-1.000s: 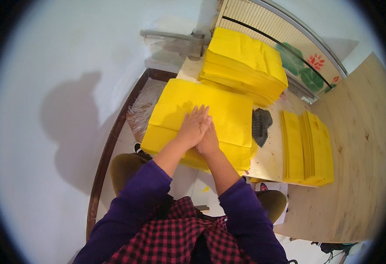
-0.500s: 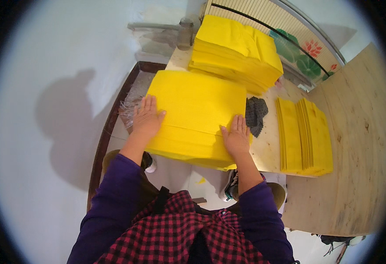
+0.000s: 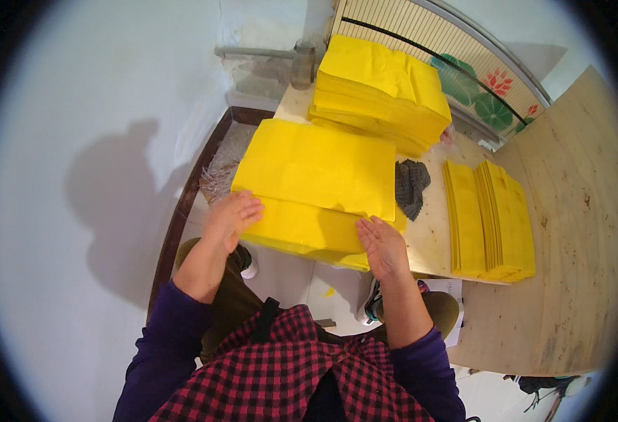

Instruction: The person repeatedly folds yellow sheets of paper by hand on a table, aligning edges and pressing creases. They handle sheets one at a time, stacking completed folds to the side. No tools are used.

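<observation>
In front of me a thick stack of yellow cloth-like sheets (image 3: pixel 316 165) lies on the table. Its top sheet or layer sits back from the near edge, leaving a yellow strip below it exposed. My left hand (image 3: pixel 230 216) is at the stack's near left corner, fingers stretched and turned inward. At the near right corner, my right hand (image 3: pixel 382 246) has its fingers extended too, tips by the top layer's edge. Neither hand holds anything I can see; whether the fingertips touch the sheets is hard to tell.
A taller yellow stack (image 3: pixel 383 88) stands behind. Folded yellow bundles (image 3: pixel 492 221) lie to the right on the wooden table (image 3: pixel 425 246). Between them is a dark grey cloth (image 3: pixel 412 188). A glass jar (image 3: pixel 303 65) stands at the back, and a wooden board (image 3: pixel 555 232) rises at right.
Both hands have drawn back from the top of the stack toward its near edge, the palms now turned inward. The top layer's near edge now stands out more clearly.
</observation>
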{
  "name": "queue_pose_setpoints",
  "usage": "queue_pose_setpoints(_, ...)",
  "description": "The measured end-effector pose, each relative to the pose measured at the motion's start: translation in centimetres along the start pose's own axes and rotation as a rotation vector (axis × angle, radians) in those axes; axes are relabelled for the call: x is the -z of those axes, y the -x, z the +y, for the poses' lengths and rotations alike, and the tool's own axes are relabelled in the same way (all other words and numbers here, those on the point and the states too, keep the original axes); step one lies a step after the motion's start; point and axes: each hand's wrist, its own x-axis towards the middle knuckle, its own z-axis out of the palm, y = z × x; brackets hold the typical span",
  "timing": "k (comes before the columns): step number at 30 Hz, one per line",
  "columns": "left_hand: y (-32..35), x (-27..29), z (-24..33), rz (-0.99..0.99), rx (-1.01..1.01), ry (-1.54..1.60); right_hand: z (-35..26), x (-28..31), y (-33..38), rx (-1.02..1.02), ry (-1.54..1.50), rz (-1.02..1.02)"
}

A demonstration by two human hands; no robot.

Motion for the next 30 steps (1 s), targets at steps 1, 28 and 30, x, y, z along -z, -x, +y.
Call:
queue_pose_setpoints(1, 0.2, -0.3, -0.6, 0.021, 0.111, 0.252, 0.5, -0.2, 0.3, -0.051, -0.189, 0.051)
queue_pose_setpoints(28, -9.8, 3.3, 6.7, -0.138, 0.264, -0.085, -6.7, 4.9, -10.1, -0.078, 0.236, -0.090)
queue_pose_setpoints(30, -11.5, 2.9, 6.9, -0.192, 0.243, -0.149, -7.1, 4.6, -11.4, -0.056, 0.274, -0.085)
